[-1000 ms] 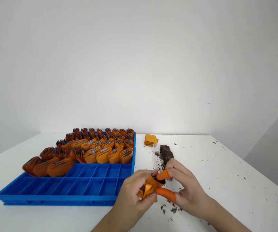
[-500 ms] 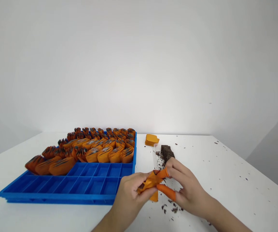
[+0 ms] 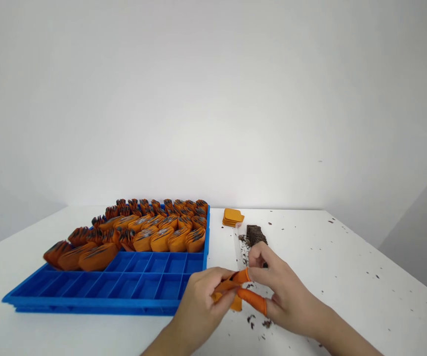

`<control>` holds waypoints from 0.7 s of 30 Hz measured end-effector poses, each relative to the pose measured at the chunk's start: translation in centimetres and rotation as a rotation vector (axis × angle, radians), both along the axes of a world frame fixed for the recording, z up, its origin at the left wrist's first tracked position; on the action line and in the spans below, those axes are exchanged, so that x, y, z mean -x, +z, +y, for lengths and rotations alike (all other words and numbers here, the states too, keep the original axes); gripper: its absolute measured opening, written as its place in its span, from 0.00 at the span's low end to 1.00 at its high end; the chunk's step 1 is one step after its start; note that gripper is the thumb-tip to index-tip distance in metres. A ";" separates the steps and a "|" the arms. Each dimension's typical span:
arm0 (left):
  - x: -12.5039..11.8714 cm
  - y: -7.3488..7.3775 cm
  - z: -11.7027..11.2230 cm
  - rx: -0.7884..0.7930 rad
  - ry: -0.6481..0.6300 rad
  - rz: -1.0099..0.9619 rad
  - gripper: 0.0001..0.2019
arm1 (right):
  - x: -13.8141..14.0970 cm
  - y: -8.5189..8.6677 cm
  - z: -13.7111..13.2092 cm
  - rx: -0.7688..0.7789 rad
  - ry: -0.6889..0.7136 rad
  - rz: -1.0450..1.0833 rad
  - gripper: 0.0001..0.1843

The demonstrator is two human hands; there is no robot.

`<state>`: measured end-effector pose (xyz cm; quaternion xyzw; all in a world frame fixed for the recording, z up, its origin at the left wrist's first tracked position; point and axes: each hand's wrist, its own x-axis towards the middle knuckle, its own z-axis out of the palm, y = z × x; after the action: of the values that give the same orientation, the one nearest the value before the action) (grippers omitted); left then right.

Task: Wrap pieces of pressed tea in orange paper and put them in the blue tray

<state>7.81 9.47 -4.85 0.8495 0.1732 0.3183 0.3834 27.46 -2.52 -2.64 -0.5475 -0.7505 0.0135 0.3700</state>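
Note:
My left hand (image 3: pixel 202 299) pinches a small orange paper envelope (image 3: pixel 225 285) between thumb and fingers. My right hand (image 3: pixel 283 291) wears orange finger cots (image 3: pixel 252 300) on thumb and index finger. Both covered fingertips are at the envelope's right edge, the index at its mouth, and the other fingers curl back. Whatever lies inside the envelope is hidden. More orange paper (image 3: pixel 237 303) shows on the table below the hands, mostly covered by them. Just beyond my right hand stands a row of thin dark brown flakes or slices (image 3: pixel 256 235), partly hidden by the knuckles.
To the left lies a blue compartment tray (image 3: pixel 98 302); its back rows hold bunches of filled orange envelopes (image 3: pixel 160 240), while several front compartments are bare. A stack of orange envelopes (image 3: pixel 233 216) sits at the back. Dark crumbs (image 3: pixel 267 324) litter the white table (image 3: pixel 347 296).
The envelope has turned narrower and flatter in my left hand. My right hand has shifted slightly left, its index fingertip now closer to the left fingers. The view has tilted a little.

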 end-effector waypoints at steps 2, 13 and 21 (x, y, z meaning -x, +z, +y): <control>0.0 -0.2 0.1 -0.002 0.007 -0.033 0.07 | -0.2 -0.3 0.0 -0.071 0.017 0.016 0.03; 0.0 -0.9 0.3 -0.069 -0.061 -0.023 0.03 | -0.7 -1.4 1.1 -0.204 0.105 0.117 0.05; -0.4 -0.8 -0.3 -0.221 -0.021 -0.169 0.16 | -1.1 -1.7 1.2 -0.238 0.027 0.034 0.04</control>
<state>8.19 9.16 -5.69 0.8584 0.0952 0.4019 0.3041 28.58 -1.28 -4.36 -0.4893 -0.7477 -0.0616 0.4446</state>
